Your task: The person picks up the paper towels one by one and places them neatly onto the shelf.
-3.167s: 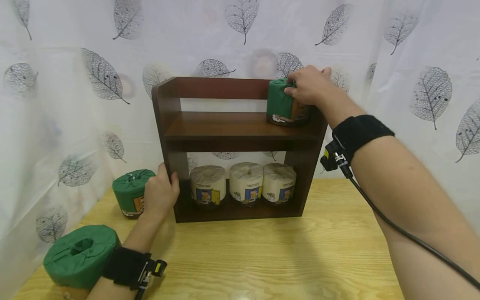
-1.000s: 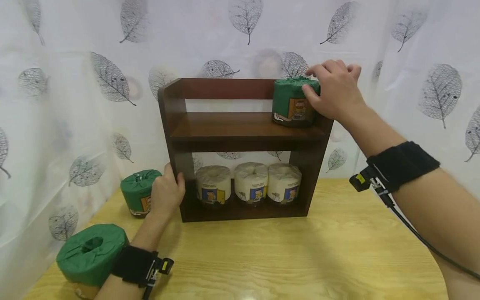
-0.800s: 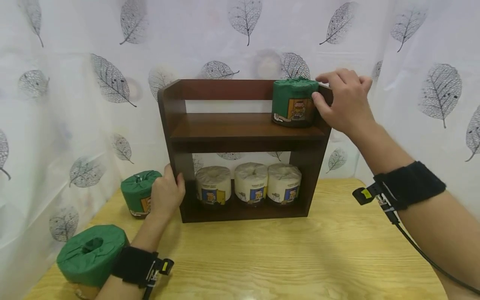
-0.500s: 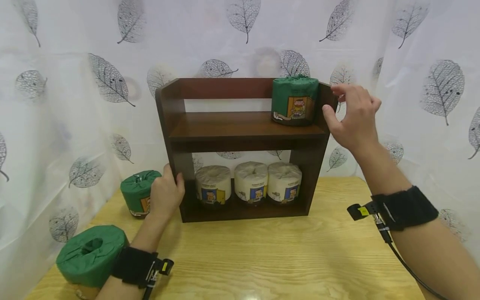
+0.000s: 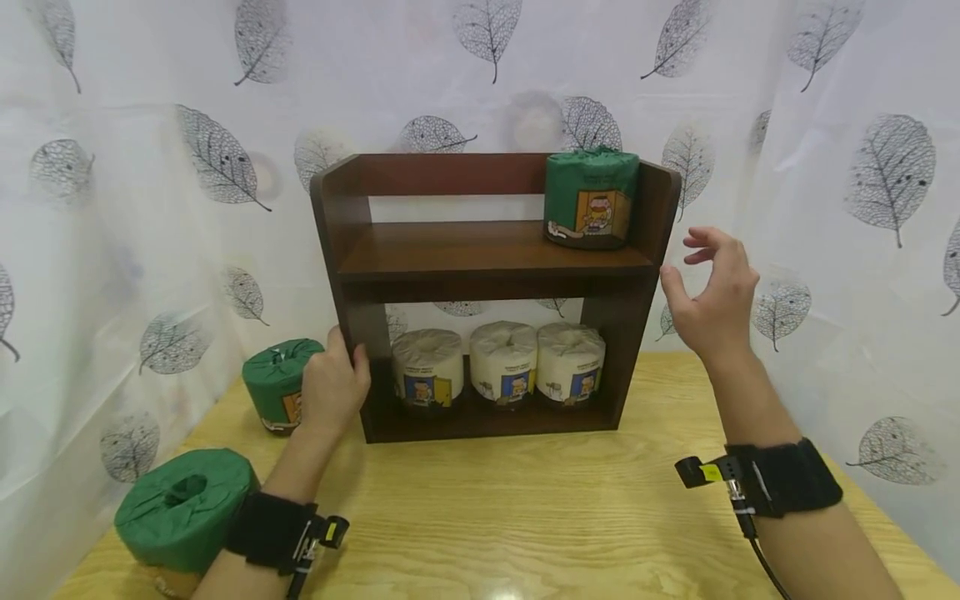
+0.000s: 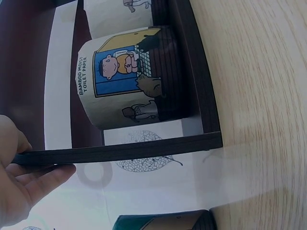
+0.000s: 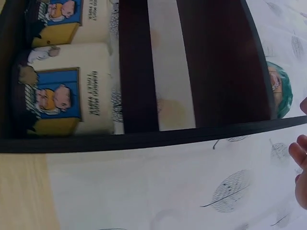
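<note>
A dark brown two-tier shelf [image 5: 457, 250] stands upright on the table. My left hand [image 5: 330, 387] grips its left side panel; in the left wrist view the thumb and fingers [image 6: 50, 182] lie on opposite faces of the panel [image 6: 144, 149]. A green-wrapped toilet roll [image 5: 562, 187] sits upright at the right end of the upper tier. Three cream-wrapped toilet rolls [image 5: 427, 354] line the lower tier, the right two close together. My right hand [image 5: 716, 308] is in the air just right of the shelf, fingers loosely bent and holding nothing.
Two more green toilet rolls are at the left: one [image 5: 262, 383] beside the shelf, partly behind my left hand, and one [image 5: 150, 517] nearer, beside my left forearm. Behind the wooden table [image 5: 510, 500] hangs a white leaf-print curtain [image 5: 817, 192].
My right hand has let go of the green toilet roll on the upper tier and moved right, then down past the right panel. The left hand keeps its grip on the shelf.
</note>
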